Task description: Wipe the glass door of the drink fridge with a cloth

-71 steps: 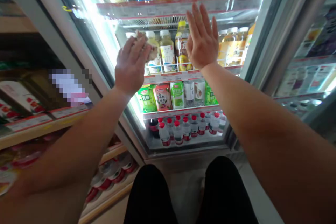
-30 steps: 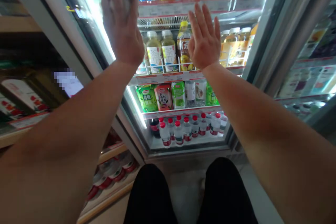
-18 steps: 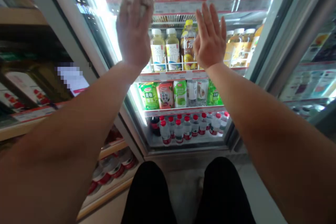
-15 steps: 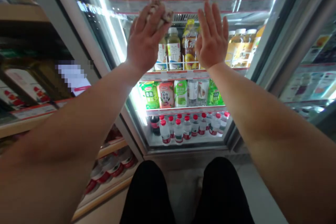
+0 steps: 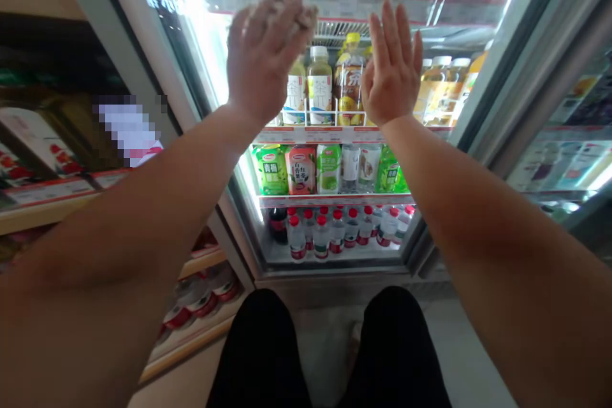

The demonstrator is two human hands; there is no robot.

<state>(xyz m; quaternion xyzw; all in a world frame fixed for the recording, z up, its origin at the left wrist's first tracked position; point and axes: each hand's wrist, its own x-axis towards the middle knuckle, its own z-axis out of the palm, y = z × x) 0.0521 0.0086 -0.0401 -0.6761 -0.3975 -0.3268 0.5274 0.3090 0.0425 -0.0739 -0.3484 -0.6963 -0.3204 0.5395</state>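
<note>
My left hand (image 5: 261, 54) is closed on a crumpled, light patterned cloth (image 5: 306, 16), which shows past the fingers. It is held up before the glass door (image 5: 287, 29) of a lit drinks fridge, and its outline is slightly blurred. My right hand (image 5: 392, 70) lies flat with fingers stretched out, palm toward the same glass, and holds nothing. Whether its palm touches the pane cannot be seen. Behind the glass between the hands stand a pale tea bottle (image 5: 320, 89) and a brown bottle with a yellow cap (image 5: 350, 83).
Green bottles (image 5: 270, 169) and a red bottle (image 5: 302, 169) fill a lower fridge shelf. Several small red-capped bottles (image 5: 321, 239) stand at the bottom. At left is a wooden shelf (image 5: 43, 213) with large bottles. A metal door frame (image 5: 516, 57) runs along the right.
My left hand, with the cloth, has shifted slightly left across the glass. My right hand keeps its flat pose on the glass side, and the view has shifted a little.
</note>
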